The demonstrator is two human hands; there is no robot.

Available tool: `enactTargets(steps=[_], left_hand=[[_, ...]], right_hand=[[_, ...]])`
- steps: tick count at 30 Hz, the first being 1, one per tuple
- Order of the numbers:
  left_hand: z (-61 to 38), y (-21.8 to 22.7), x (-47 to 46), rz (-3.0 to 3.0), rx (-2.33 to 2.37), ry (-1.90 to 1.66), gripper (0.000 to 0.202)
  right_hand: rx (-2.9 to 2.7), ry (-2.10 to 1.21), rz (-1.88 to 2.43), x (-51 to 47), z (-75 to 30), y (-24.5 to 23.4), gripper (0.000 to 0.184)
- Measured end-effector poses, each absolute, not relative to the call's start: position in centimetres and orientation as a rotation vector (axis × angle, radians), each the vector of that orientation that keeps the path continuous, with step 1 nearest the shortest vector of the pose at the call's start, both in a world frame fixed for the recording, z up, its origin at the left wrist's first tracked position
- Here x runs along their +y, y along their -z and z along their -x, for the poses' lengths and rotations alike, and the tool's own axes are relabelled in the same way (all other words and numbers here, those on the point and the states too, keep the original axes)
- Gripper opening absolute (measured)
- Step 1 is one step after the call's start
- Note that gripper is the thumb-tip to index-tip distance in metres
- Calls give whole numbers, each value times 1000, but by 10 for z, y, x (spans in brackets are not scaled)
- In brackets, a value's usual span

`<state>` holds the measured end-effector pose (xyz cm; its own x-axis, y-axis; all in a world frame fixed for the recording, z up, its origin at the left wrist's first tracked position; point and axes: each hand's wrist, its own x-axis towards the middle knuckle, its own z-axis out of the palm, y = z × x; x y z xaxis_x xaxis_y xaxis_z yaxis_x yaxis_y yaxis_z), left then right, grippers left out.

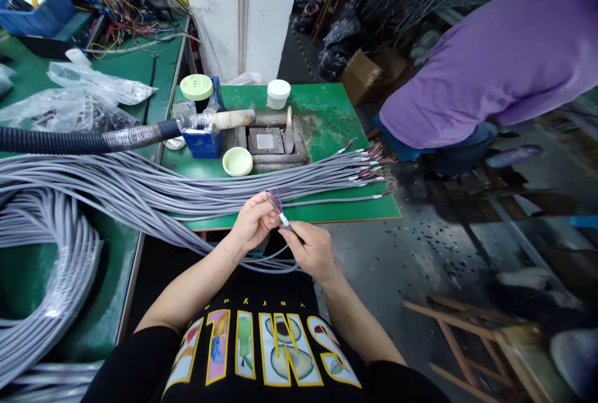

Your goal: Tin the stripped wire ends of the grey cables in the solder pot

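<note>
Cable end (283, 219) lies pinched in left fingers (262, 210) and right fingers (301, 230).

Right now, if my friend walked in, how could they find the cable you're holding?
Start at the white pillar, then come to the smaller green table before it. At the table's near edge, the left hand pinches thin colored wires and the right hand grips the gray cable they poke from. Other gray cables lie across the table; only this one is held up by two hands.
</note>
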<state>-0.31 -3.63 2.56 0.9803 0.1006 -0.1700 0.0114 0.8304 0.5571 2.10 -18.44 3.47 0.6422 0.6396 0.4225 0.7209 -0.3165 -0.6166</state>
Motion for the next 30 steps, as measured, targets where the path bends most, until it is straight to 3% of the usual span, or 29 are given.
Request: enactTargets(steps=[30], left_hand=[[3, -30, -12, -1065, 150, -315, 31]], right_hand=[[-1153, 100, 2083, -179, -32, -35, 23]])
